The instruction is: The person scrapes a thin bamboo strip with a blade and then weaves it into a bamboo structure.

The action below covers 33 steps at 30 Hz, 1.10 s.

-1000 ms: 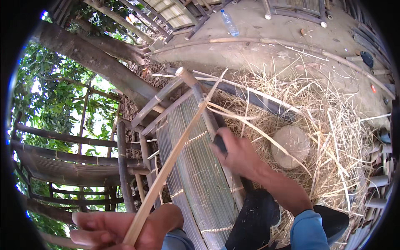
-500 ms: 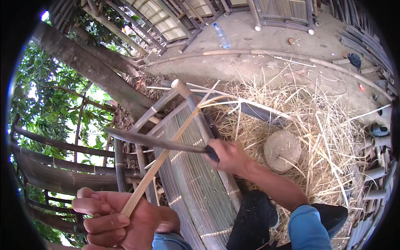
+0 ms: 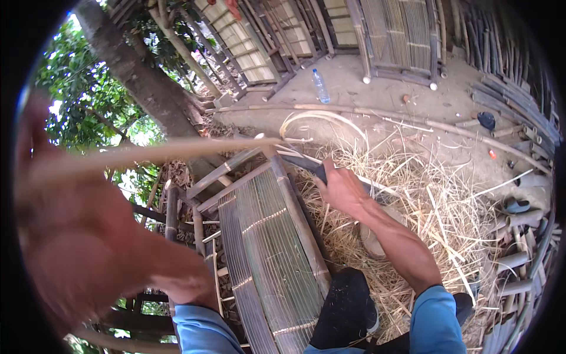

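Note:
My left hand [image 3: 88, 236], blurred and raised close at the left, grips a long pale bamboo strip [image 3: 177, 151]. The strip runs rightward to the far end of a slatted bamboo bench [image 3: 265, 236]. Beyond that end, thin pale lengths [image 3: 339, 118] curve in a loop. Closed round the dark handle of a large knife [image 3: 306, 165] is my right hand [image 3: 345, 187]. Its blade points up and left, by the bench's far corner and near the strip's far end; whether they touch I cannot tell.
Pale shavings [image 3: 413, 200] heap up right of the bench, around a round wooden block [image 3: 372, 241] partly behind my right forearm. Farther off lie a bamboo pole [image 3: 377, 111] and a clear plastic bottle [image 3: 321, 87]. Cut bamboo pieces [image 3: 513, 262] line the right side.
My left hand has risen and swung left with the strip, which now lies nearly level. My right hand and the knife have moved farther away and slightly right, toward the strip's far end.

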Motion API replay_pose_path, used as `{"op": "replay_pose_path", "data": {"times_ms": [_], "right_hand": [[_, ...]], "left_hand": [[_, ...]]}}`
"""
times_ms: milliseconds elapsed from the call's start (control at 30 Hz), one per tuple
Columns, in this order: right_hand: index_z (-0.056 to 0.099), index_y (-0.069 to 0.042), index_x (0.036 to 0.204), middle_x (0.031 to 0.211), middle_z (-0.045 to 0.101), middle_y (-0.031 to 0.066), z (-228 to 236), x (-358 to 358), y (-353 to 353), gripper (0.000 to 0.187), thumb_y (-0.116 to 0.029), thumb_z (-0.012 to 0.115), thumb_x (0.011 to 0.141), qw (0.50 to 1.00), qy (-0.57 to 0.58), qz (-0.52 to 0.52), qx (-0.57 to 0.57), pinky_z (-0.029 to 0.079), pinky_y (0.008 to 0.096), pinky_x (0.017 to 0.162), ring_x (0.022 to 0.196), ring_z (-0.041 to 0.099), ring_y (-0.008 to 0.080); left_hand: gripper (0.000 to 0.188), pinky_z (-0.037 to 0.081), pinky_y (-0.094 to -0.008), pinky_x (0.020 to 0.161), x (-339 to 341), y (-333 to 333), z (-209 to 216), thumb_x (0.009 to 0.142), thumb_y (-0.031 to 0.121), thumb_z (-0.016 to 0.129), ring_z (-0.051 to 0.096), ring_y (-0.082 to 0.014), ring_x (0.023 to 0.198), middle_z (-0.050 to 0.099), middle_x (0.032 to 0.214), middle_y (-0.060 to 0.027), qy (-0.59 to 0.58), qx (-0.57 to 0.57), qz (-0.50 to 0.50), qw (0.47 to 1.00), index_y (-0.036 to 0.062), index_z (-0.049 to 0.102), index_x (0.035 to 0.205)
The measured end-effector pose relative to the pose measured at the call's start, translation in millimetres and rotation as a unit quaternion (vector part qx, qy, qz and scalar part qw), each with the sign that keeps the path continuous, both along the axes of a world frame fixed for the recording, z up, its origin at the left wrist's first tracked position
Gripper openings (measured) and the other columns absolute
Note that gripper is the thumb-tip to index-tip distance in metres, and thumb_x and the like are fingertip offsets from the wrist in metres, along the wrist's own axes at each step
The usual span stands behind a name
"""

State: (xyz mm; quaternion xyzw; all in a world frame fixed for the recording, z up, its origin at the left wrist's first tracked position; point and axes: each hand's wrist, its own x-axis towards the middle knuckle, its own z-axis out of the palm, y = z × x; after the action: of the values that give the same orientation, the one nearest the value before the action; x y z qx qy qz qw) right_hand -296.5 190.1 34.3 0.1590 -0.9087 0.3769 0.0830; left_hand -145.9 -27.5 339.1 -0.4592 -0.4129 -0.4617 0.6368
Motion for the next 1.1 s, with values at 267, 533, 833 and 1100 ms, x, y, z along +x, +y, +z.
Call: {"op": "replay_pose_path", "data": {"times_ms": [267, 533, 833, 1100], "right_hand": [[0.051, 0.001, 0.115, 0.066, 0.063, 0.0224, 156.4, 176.7, 60.8, 0.028, -0.021, 0.060, 0.100, 0.999, 0.034, 0.026, 0.016, 0.050, 0.0488, 0.052, 0.059, 0.067, 0.0373], [0.058, -0.002, 0.108, 0.074, 0.062, 0.0201, 163.7, 231.3, 96.4, 0.030, -0.028, 0.068, 0.095, 0.992, -0.037, -0.047, 0.110, 0.046, 0.0469, 0.065, 0.068, 0.061, 0.0379], [0.051, 0.006, 0.106, 0.059, 0.063, 0.0217, 114.7, 236.4, 123.6, 0.028, -0.018, 0.062, 0.098, 0.994, 0.011, -0.039, 0.098, 0.053, 0.0474, 0.051, 0.055, 0.067, 0.0406], [0.049, -0.002, 0.101, 0.066, 0.063, 0.0170, 112.9, 227.0, 159.5, 0.018, -0.019, 0.052, 0.103, 0.962, 0.090, -0.110, 0.235, 0.044, 0.0364, 0.036, 0.047, 0.060, 0.0250]], "left_hand": [[0.030, 0.046, -0.0265, 0.056, -36.3, 90.6, 14.9, 0.102, 0.029, 0.056, 0.055, -0.0137, 0.062, 0.057, 0.072, -0.0053, -0.064, -0.043, 0.098, 0.992, 0.0027, 0.066, 0.093], [0.030, 0.035, -0.0327, 0.049, -35.1, 137.9, 7.3, 0.092, 0.024, 0.067, 0.048, -0.0117, 0.052, 0.055, 0.063, -0.0015, -0.378, 0.030, 0.001, 0.925, 0.0058, 0.059, 0.070], [0.018, 0.026, -0.0269, 0.040, -52.1, 179.5, -30.3, 0.087, 0.012, 0.063, 0.039, -0.0074, 0.040, 0.043, 0.052, 0.0035, -0.331, 0.070, -0.159, 0.928, 0.0071, 0.059, 0.070], [0.014, 0.027, -0.0254, 0.037, -56.1, 209.8, -38.4, 0.086, 0.009, 0.062, 0.039, -0.0075, 0.037, 0.046, 0.051, 0.0021, -0.278, 0.029, -0.243, 0.929, 0.0040, 0.061, 0.073]]}}
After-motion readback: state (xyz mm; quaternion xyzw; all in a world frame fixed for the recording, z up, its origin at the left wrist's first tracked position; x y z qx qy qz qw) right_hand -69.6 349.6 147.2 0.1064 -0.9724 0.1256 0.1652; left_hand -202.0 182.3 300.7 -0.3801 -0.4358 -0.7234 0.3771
